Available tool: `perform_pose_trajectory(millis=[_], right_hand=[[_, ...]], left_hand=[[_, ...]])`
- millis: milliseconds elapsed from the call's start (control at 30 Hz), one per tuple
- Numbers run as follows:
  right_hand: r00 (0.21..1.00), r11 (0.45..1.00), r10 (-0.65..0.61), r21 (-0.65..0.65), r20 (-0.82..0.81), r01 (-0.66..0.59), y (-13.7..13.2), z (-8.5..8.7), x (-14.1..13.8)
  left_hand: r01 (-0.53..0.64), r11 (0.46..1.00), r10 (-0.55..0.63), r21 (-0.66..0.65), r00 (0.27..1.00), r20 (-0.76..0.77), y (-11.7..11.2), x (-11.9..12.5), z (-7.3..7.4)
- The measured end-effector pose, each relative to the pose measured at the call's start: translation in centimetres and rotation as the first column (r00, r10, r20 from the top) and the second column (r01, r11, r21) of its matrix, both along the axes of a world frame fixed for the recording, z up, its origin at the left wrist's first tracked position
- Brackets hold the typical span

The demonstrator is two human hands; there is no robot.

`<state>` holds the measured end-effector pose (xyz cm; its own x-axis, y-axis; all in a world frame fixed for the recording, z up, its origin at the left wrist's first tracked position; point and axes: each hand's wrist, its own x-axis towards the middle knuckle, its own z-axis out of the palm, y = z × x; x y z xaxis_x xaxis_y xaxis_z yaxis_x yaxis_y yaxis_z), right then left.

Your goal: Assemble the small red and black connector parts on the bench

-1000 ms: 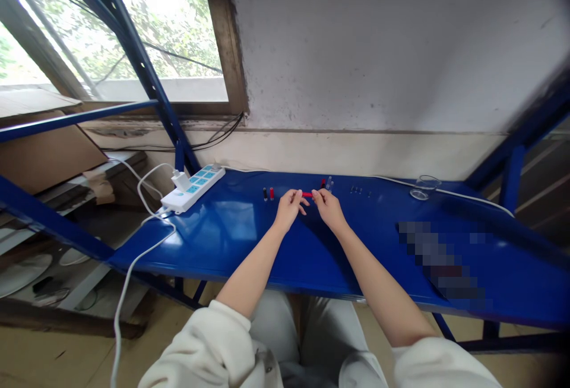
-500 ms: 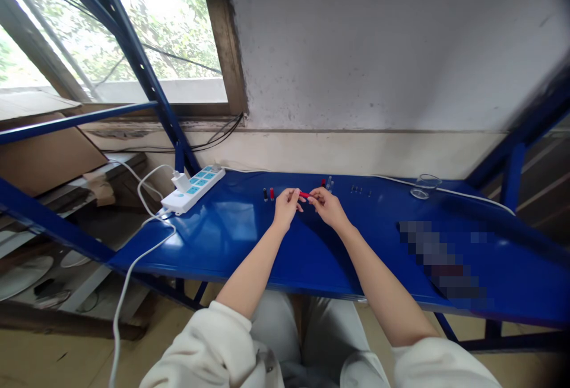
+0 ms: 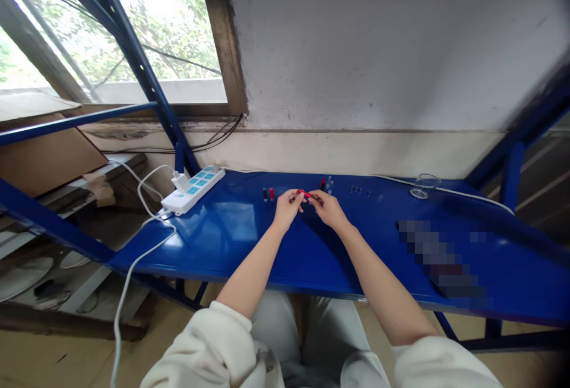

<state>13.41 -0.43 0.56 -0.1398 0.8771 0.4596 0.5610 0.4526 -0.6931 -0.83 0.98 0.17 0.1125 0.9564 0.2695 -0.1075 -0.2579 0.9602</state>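
Over the blue metal bench [image 3: 249, 239] my left hand [image 3: 287, 208] and my right hand [image 3: 327, 208] meet, both pinching a small red piece [image 3: 304, 194] between their fingertips. The piece is mostly hidden by the fingers. Just left of my left hand stand a small black part [image 3: 265, 194] and a small red part [image 3: 271, 194]. Behind my right hand stand a dark red part [image 3: 323, 183] and a clear one [image 3: 329, 183]. A row of tiny dark parts [image 3: 360, 189] lies further right.
A white power strip [image 3: 193, 188] with blue sockets lies at the bench's back left, its white cable [image 3: 133, 269] hanging off the front. A clear glass dish [image 3: 425, 185] and a thin white wire [image 3: 472, 196] sit at the back right. Blue frame struts rise on both sides.
My two hands have drawn closer together around the red piece, so less of it shows. The view has barely shifted.
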Motion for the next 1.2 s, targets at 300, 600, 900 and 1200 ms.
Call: perform_pose_trajectory(millis=[300, 600, 900, 1200], right_hand=[[0.997, 1.000, -0.024, 0.002, 0.070, 0.024, 0.0, 0.1, 0.2], [0.942, 0.985, -0.124, -0.078, 0.312, 0.155, 0.4, 0.2, 2.3], [0.862, 0.834, -0.427, -0.250, 0.274, 0.492, 0.9, -0.7, 5.4], [0.771, 0.771, -0.509, -0.197, 0.382, 0.606, 1.0, -1.0, 4.1]], left_hand=[[-0.025, 1.000, 0.025, 0.014, 0.999, -0.039, -0.2, 0.0, 0.2], [-0.162, 0.986, 0.164, 0.035, 0.986, -0.038, -0.1, -0.2, 0.3], [-0.071, 0.984, 0.125, 0.163, 0.929, -0.349, -0.5, 1.5, -0.7], [-0.054, 0.967, 0.199, 0.247, 0.765, -0.613, 2.2, 3.7, -0.7]])
